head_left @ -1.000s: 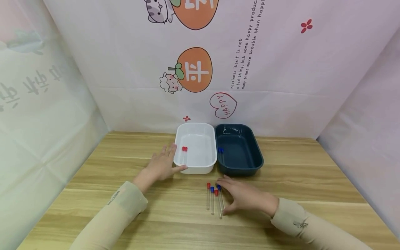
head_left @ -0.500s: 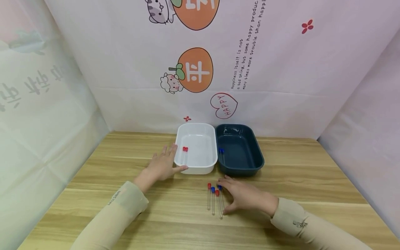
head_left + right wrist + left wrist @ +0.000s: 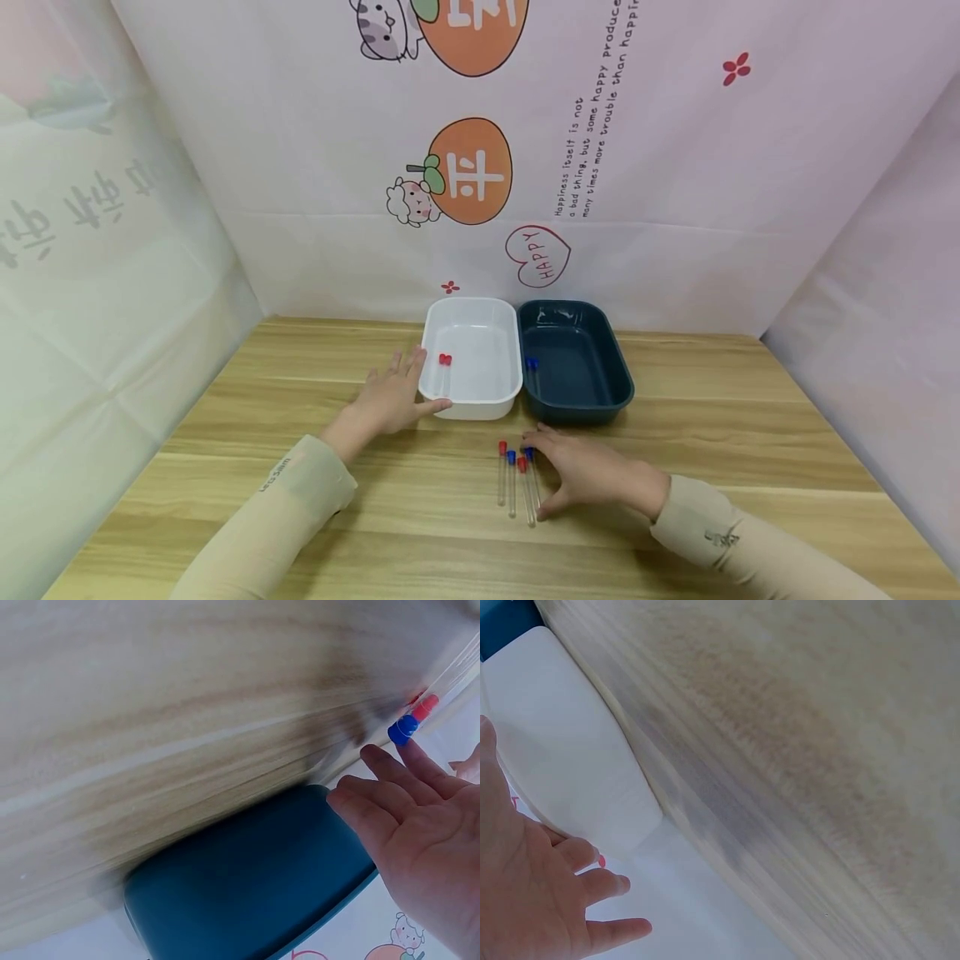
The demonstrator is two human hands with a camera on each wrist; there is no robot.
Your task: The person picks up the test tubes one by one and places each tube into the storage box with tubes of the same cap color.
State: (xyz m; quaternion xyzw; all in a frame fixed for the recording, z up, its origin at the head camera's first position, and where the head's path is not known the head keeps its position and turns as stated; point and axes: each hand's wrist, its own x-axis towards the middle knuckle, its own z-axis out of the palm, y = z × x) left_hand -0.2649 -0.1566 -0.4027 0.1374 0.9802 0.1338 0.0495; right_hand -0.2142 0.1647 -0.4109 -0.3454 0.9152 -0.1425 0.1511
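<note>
My left hand point(image 3: 386, 398) lies at the near left corner of a white tray point(image 3: 472, 408), its thumb on the front rim and its fingers spread along the left side. Two red-capped test tubes point(image 3: 446, 375) lie inside. Several test tubes are bunched on the table: a red-capped one point(image 3: 502, 475), a blue-capped one point(image 3: 512, 483), another red-capped one point(image 3: 527, 492), and a blue-capped one point(image 3: 529, 455) at the right. My right hand point(image 3: 588, 471) spans this rightmost tube, one fingertip at its blue cap point(image 3: 403, 730) and the thumb near its lower end. In the right wrist view the fingers look extended.
A dark blue tray point(image 3: 577, 412) stands against the white tray's right side, with blue-capped tubes point(image 3: 532, 364) along its left wall. Both trays sit near the back of the wooden table point(image 3: 315, 350), before a printed cloth point(image 3: 660, 250).
Both hands, the tubes and the trays keep their places. The head view shifts only slightly.
</note>
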